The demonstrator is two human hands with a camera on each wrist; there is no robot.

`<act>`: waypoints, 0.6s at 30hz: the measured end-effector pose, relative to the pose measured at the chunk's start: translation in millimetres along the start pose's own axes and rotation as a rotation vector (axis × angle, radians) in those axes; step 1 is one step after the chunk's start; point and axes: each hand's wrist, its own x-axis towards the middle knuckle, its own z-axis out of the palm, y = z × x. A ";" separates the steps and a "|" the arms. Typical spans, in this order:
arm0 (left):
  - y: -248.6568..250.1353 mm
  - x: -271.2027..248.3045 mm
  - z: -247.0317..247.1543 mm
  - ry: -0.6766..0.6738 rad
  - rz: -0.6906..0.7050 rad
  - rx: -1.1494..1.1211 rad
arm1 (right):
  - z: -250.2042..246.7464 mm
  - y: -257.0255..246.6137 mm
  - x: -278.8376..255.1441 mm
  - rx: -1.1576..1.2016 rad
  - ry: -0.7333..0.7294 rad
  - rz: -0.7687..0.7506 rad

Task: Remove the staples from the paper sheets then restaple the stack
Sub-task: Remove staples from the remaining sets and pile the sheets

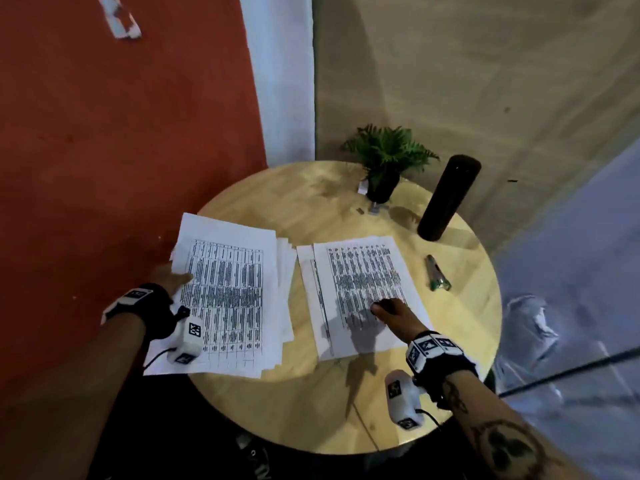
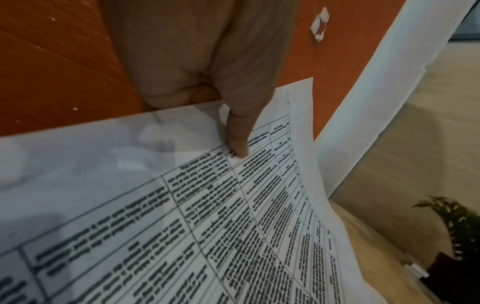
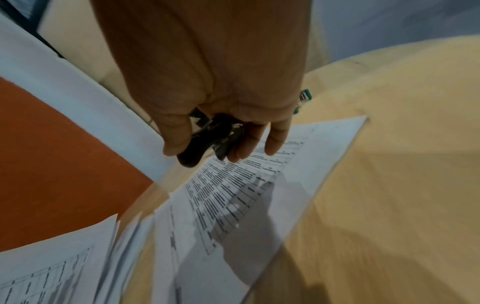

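Observation:
Two piles of printed paper sheets lie on the round wooden table [image 1: 311, 403]. My left hand [image 1: 178, 278] pinches the left edge of the left pile's top sheet [image 1: 228, 292]; the thumb [image 2: 237, 142] lies on top of the sheet [image 2: 233, 226] and the fingers are hidden beneath. My right hand [image 1: 386, 309] hovers over the lower part of the right pile [image 1: 363, 282] and grips a black staple remover [image 3: 205, 142]. A green and silver stapler [image 1: 438, 274] lies on the table to the right of that pile, apart from both hands.
A tall black cylinder [image 1: 448, 197] and a small potted fern [image 1: 384, 164] stand at the back of the table. An orange wall is on the left, and floor shows beyond the right edge. A small white tag [image 1: 362, 187] lies near the pot.

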 end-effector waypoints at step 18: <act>93.6 -52.9 201.3 -0.260 0.160 0.366 | 24.9 49.7 19.6 -0.094 -0.038 0.059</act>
